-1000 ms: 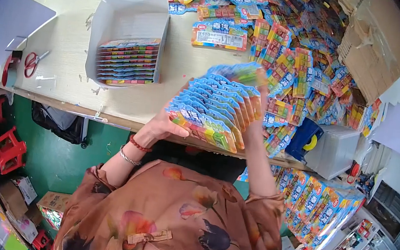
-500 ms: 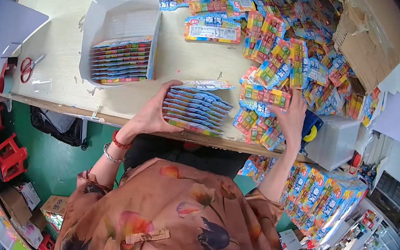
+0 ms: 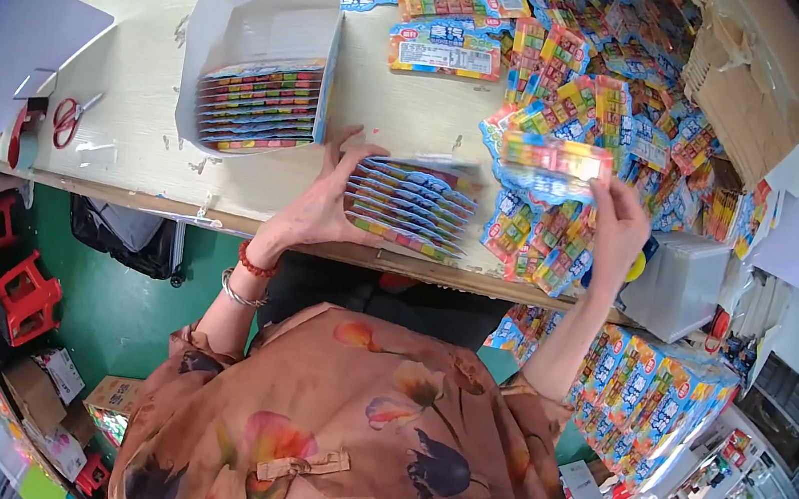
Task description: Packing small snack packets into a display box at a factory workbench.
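My left hand is wrapped round the left end of a stack of colourful candy packets, which stands at the table's front edge. Between the thumb and fingers of my right hand is the right end of a single candy packet, blurred by motion and raised over other packets. Left of the stack and farther back, an open white box holds a row of similar packets.
A large heap of packets covers the back right, beside a cardboard flap. Red scissors lie at the left. A clear plastic bin stands at the right edge; full display boxes are stacked below. A red stool stands on the floor.
My right hand has lifted a packet off the pile at the right and raised it. My left hand stays on the stack. The whole view has shifted slightly.
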A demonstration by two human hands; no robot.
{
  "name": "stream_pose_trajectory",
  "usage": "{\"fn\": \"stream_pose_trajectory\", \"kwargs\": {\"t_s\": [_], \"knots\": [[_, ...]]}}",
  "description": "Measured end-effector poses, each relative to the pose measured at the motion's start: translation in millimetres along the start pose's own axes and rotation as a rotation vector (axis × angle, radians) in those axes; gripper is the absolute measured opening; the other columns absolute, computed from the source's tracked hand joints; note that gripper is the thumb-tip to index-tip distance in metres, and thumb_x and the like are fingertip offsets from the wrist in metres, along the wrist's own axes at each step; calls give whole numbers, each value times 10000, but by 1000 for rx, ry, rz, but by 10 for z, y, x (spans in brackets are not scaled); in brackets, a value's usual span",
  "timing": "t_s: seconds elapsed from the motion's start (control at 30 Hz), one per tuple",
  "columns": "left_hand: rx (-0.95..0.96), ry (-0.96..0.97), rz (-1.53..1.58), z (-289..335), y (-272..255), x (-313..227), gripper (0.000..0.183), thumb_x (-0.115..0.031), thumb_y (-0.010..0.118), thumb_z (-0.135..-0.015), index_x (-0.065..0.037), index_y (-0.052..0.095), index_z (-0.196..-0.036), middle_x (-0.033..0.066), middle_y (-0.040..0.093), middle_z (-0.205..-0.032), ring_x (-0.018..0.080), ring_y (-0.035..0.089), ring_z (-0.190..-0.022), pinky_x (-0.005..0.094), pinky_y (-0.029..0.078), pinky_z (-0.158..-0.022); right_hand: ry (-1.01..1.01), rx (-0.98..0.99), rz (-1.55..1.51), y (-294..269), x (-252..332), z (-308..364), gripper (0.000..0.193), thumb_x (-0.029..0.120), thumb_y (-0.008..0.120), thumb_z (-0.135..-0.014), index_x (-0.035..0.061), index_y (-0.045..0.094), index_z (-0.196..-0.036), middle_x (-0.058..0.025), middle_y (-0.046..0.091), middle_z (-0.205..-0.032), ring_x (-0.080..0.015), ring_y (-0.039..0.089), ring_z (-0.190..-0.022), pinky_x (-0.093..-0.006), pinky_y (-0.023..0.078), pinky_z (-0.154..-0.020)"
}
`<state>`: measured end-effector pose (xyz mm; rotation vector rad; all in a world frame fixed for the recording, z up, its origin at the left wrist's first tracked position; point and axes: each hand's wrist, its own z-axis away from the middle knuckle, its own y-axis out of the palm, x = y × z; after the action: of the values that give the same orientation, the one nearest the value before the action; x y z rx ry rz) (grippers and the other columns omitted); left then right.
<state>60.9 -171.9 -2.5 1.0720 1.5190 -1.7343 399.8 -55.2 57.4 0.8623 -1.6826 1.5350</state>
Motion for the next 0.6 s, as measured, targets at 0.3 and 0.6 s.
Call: {"fn": "stream_pose_trajectory", "kwargs": {"t_s": [0.3, 0.6], "knots": [[99, -79, 84, 44, 12, 42, 1062, -272, 898, -551, -48, 281, -1386, 172, 320, -1415, 308, 345, -1321, 377, 347, -1075, -594, 621, 203, 1010, 874, -436, 284, 99, 625, -837, 68, 594, -1118, -115, 675, -890, -217, 641, -743, -293, 487, -659], [-71, 86, 232, 5, 156, 94, 1400, -195, 891, -587, -64, -197, -1458, 253, 54, -1537, 371, 156, -1418, 425, 224, -1134, -451, 950, 278, 1618, 747, -313, 218, 231, 581, -875, 16, 546, -892, -196, 623, -744, -360, 608, -713, -436, 455, -642]]}}
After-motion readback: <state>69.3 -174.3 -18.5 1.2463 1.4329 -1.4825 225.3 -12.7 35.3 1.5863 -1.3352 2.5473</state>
